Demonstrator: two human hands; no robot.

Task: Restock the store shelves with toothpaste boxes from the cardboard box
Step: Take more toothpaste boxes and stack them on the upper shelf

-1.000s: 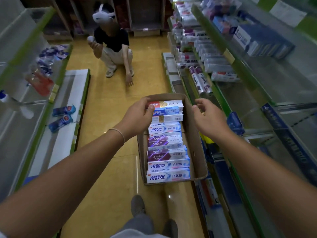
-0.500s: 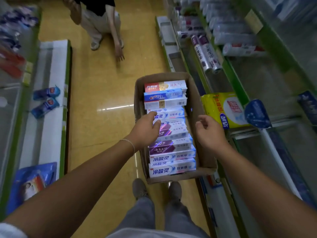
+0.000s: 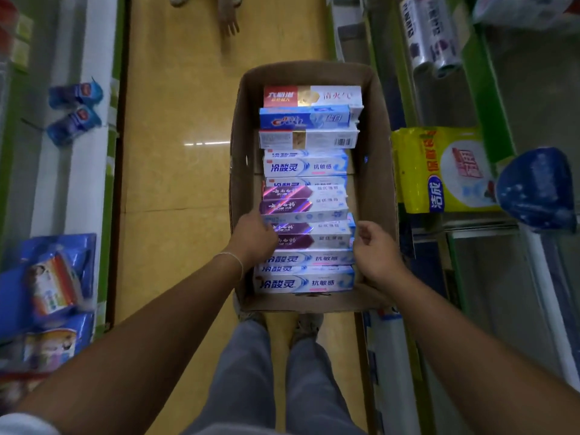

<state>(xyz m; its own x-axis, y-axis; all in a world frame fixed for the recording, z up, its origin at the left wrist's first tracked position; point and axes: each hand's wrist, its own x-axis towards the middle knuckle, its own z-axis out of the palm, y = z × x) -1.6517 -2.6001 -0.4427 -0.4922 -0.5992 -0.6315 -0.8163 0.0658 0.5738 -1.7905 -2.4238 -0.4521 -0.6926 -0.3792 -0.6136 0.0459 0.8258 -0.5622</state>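
Cardboard box (image 3: pixel 375 171) on the yellow aisle floor (image 3: pixel 175 171), seen from above, standing just ahead of the wearer's shoes (image 3: pixel 306 324) and beside the right-hand shelving (image 3: pixel 489 98). Inside, a row of toothpaste boxes lying flat, side by side from far end to near end: red-and-white box (image 3: pixel 312 96) farthest, then a blue box (image 3: pixel 304 117), a white box with barcode (image 3: pixel 309 139), blue-and-white boxes (image 3: pixel 306 167), purple boxes (image 3: pixel 306 204) at mid-length, and further blue-and-white boxes (image 3: pixel 306 282) at the near wall. Left hand (image 3: pixel 254 237) lowered into the box at the left ends of the purple boxes, fingers curled downward against them; a closed grasp on any one box cannot be confirmed. Thin bracelet (image 3: pixel 233 260) on the left wrist. Right hand (image 3: pixel 375 249) at the right ends of the same boxes, fingers loosely curled, thumb apart, touching or nearly touching the box ends, nothing lifted. To the right, a yellow package (image 3: pixel 439 171) and a dark blue pack (image 3: pixel 538 189) on a lower shelf, with foil-wrapped rolls (image 3: pixel 430 32) higher up. To the left, two small blue packs (image 3: pixel 75 114) on a white shelf (image 3: pixel 72 171) and blue blister cards (image 3: pixel 50 284) nearer. Another person's hand (image 3: pixel 229 22) touching the floor at the top edge.
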